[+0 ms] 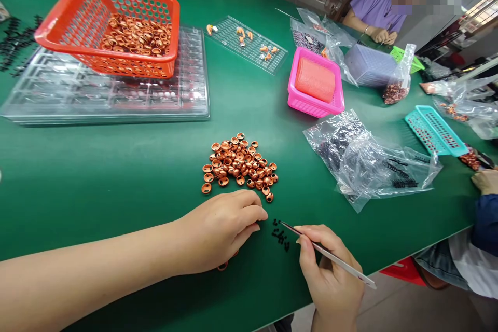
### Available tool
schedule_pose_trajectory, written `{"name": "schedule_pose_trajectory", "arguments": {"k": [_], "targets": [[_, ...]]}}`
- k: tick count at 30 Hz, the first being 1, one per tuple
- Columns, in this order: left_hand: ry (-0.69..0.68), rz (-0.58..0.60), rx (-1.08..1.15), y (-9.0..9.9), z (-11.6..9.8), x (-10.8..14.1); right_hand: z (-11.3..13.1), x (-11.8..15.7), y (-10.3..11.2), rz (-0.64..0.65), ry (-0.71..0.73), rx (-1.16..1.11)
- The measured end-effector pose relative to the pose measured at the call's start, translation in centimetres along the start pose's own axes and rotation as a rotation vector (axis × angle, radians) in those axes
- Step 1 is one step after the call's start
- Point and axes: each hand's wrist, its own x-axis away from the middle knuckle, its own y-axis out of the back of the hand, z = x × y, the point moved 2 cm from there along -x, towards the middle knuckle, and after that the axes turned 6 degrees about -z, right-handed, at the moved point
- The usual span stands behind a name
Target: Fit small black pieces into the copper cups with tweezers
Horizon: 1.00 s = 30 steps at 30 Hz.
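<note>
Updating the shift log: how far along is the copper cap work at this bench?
Done: nothing finished is visible near the hands; one cap lies under the left hand, state unclear. In hand: the right hand holds tweezers tipped at small black parts. Left: the loose copper cap pile and a full orange basket suggest most remains.
</note>
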Motion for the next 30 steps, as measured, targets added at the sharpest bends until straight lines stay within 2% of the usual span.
{"name": "schedule_pose_trajectory", "arguments": {"k": [6,17,25,30], "targets": [[-0.006,0.003,-0.01,0.1,-0.15,0.11,0.0,0.13,-0.04,-0.027,-0.012,0.007],[0.005,0.0,0.026,0.13,-0.22,0.23,0.29,-0.1,-0.07,0.02,0.034,0.028],[0.067,-0.02,-0.039,0.47,-0.2,0.45,0.32,-0.08,-0.23,0.017,0.059,0.021],[0.165,0.033,-0.132,0.73,0.01,0.36,-0.14,0.4,-0.11,-0.001,0.064,0.057]]}}
